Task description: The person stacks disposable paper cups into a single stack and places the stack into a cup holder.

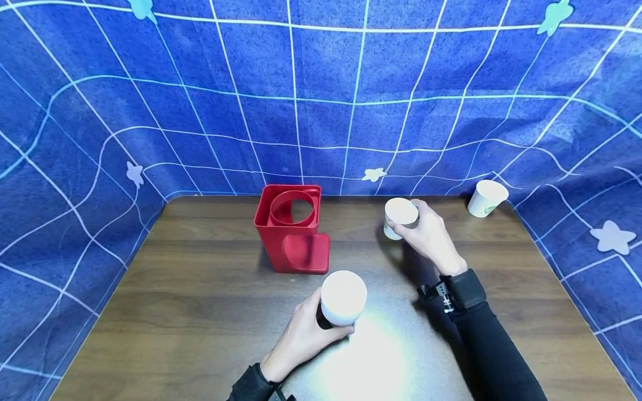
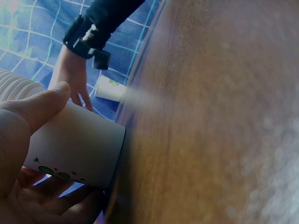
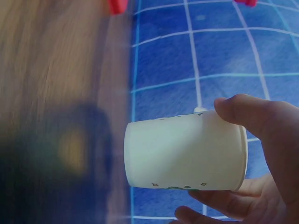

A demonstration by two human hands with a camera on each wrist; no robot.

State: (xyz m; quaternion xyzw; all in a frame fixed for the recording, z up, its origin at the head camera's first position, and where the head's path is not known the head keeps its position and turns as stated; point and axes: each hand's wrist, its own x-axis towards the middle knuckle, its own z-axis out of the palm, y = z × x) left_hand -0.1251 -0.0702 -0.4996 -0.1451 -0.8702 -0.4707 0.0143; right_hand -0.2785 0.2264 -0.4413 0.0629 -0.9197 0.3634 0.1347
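Note:
My left hand (image 1: pixel 307 337) grips a stack of white paper cups (image 1: pixel 344 298), thumb on one side and fingers on the other. The left wrist view shows several nested rims on this stack (image 2: pixel 77 144) and a small green print near its base. Farther back on the right, my right hand (image 1: pixel 430 234) holds a single white paper cup (image 1: pixel 400 210) near its rim. That cup (image 3: pixel 184 154) hangs upright between thumb and fingers, its base close over the table. Beyond the left hand stands a red square holder (image 1: pixel 288 242) with a round ring in its top and a ledge in front.
Another white paper cup (image 1: pixel 487 198) with a green print stands near the back right corner of the wooden table (image 1: pixel 190 312). A blue cloth (image 1: pixel 321 122) with white lines and stars rises behind the back edge and along both sides.

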